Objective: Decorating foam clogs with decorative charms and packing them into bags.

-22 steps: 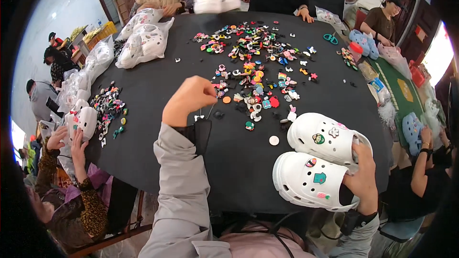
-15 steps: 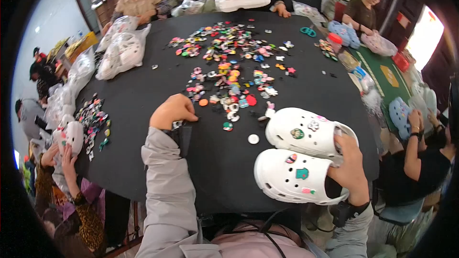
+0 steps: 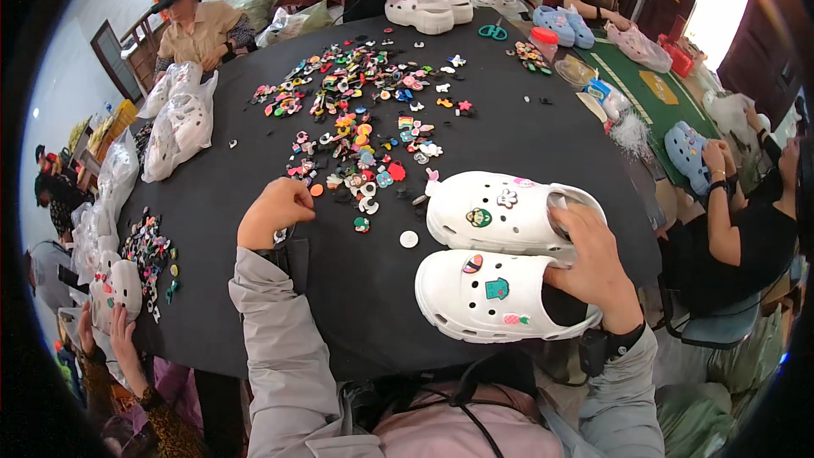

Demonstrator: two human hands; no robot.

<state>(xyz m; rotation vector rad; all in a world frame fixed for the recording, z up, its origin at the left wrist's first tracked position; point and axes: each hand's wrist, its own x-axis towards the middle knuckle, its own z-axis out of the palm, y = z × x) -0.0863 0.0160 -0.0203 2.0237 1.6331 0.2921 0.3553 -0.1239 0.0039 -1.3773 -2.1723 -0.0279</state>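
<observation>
Under the fingers of the right hand sit two white clogs, side by side on the black table. Those fingers are spread over both heel openings, gripping them. Each smooth, puffy clog has three small charms on top. The left hand is curled shut, knuckles up, on the tablecloth; I cannot tell if it holds anything. Just past its fingers lies one round white button, then a big pile of colorful little charms. Clear bags farther left hold more white clogs.
</observation>
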